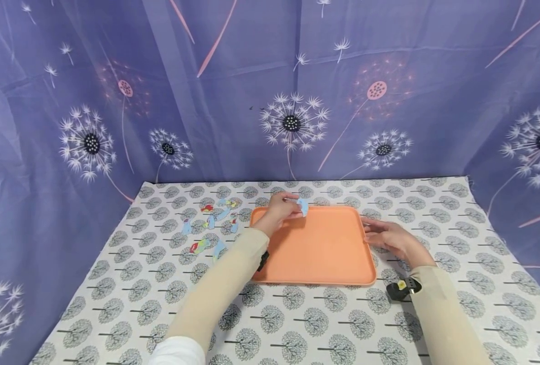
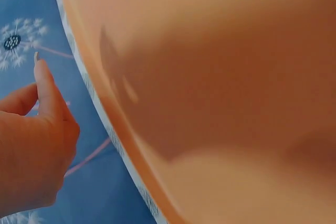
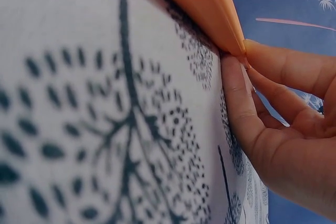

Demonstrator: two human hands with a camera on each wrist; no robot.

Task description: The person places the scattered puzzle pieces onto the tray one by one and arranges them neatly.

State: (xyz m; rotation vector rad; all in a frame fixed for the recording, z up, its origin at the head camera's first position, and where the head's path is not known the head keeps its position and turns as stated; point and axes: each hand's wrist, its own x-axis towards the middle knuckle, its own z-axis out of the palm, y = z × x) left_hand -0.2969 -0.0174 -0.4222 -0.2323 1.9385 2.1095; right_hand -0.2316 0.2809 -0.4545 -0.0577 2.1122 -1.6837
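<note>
My left hand (image 1: pixel 280 209) is over the back left of an orange tray (image 1: pixel 322 248) and pinches a small light-blue flat piece (image 1: pixel 303 207), which looks like a jigsaw piece. Most of that piece is hidden behind the fingers in the left wrist view, where the hand's shadow falls across the tray. On the tray's right side, my right hand (image 1: pixel 394 241) pinches the rim; the right wrist view shows the thumb and a finger (image 3: pixel 286 66) meeting at the rim.
Several colourful flat pieces (image 1: pixel 199 246) lie scattered on the tree-patterned tablecloth (image 1: pixel 270 324) left of the tray. A purple dandelion-print curtain (image 1: pixel 233 101) rises behind the table and along both sides. Each wrist carries a black strapped-on camera (image 1: pixel 399 290).
</note>
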